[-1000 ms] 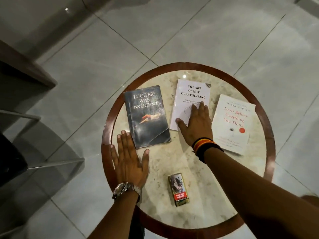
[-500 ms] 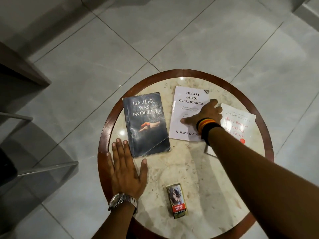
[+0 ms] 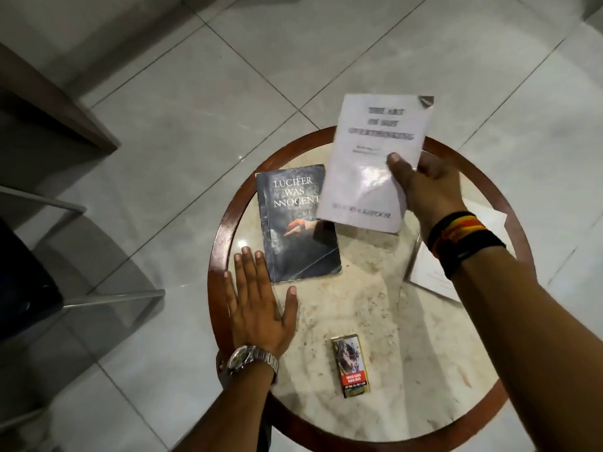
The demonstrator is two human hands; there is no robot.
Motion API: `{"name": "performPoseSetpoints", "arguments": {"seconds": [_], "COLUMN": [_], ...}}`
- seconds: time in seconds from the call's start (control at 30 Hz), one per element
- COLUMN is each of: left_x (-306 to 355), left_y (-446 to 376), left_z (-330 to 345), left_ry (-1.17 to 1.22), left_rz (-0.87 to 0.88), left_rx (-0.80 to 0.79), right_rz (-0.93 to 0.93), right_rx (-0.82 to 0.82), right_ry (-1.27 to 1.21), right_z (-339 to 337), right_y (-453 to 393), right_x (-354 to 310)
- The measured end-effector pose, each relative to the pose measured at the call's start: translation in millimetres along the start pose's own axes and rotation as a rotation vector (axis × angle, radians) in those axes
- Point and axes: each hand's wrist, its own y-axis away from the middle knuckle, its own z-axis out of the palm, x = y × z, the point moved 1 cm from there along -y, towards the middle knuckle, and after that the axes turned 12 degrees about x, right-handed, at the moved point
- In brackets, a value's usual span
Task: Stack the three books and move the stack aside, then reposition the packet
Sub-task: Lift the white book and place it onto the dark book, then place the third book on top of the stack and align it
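Books are the business here: the white paperback with grey lettering (image 3: 372, 164) is up off the round marble-topped desk with a dark wooden rim (image 3: 218, 243), pinched at its right edge by the right hand (image 3: 424, 187), thumb on the cover and fingers hidden behind. It hangs tilted, its near-left corner overlapping the dark blue-grey paperback (image 3: 298, 225), which lies flat at the left of the desk; that bearing suggests the dark one is meant as the base of the stack. The third book, a white paperback (image 3: 437, 275), lies at the right, mostly hidden under the right forearm. The left hand (image 3: 257, 308) is spread flat on the desk, holding nothing, fingertips just beside the dark book's near-left corner, probably as a brace or to keep that book from sliding. The small printed packet with a red warning band (image 3: 350, 365) lies near the front edge, well apart from the books, untouched.
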Motion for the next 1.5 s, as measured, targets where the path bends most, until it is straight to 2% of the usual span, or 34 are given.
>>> {"name": "performPoseSetpoints", "arguments": {"seconds": [0.17, 0.37, 0.47, 0.57, 0.73, 0.87, 1.07, 1.13, 1.23, 1.4, 1.5], "left_x": [0.1, -0.5, -0.1, 0.9, 2.7, 4.7, 6.9, 7.2, 6.7, 1.7, -1.0], "left_y": [0.3, 0.6, 0.1, -0.8, 0.4, 0.1, 0.4, 0.4, 0.4, 0.7, 0.2], "left_z": [0.2, -0.3, -1.1, -3.1, -12.4, -8.6, -11.0, -12.2, -10.3, -3.9, -1.6], "left_ry": [0.007, 0.000, -0.001, 0.002, -0.001, -0.009, -0.034, -0.044, -0.040, -0.027, -0.019], "left_rz": [0.004, 0.019, 0.017, 0.003, 0.006, 0.015, 0.019, 0.019, 0.019, 0.022, 0.016], "left_rx": [-0.006, 0.009, 0.018, 0.004, -0.015, -0.002, 0.001, -0.004, -0.002, 0.000, 0.012], "right_rz": [0.109, 0.172, 0.151, 0.172, 0.106, 0.234, 0.372, 0.439, 0.445, 0.465, 0.457], "right_rx": [-0.239, -0.179, -0.073, 0.088, 0.361, 0.429, 0.437, 0.429, 0.399, 0.387, 0.382], "right_ry": [0.177, 0.243, 0.276, 0.284, 0.589, 0.746, 0.727, 0.587, 0.407, 0.455, 0.187], "right_z": [40.0, 68.0, 59.5, 23.8, -64.8, -99.9, -105.2, -109.0, -117.9, -124.5, -114.5], "right_y": [30.9, 31.2, 30.2, 28.8, 29.2, 24.6, 12.5, 7.6, 3.5, 6.7, 9.2], "right_x": [34.6, 60.8, 60.4, 63.1, 75.6, 88.6, 96.2, 99.0, 107.3, 105.0, 88.0]}}
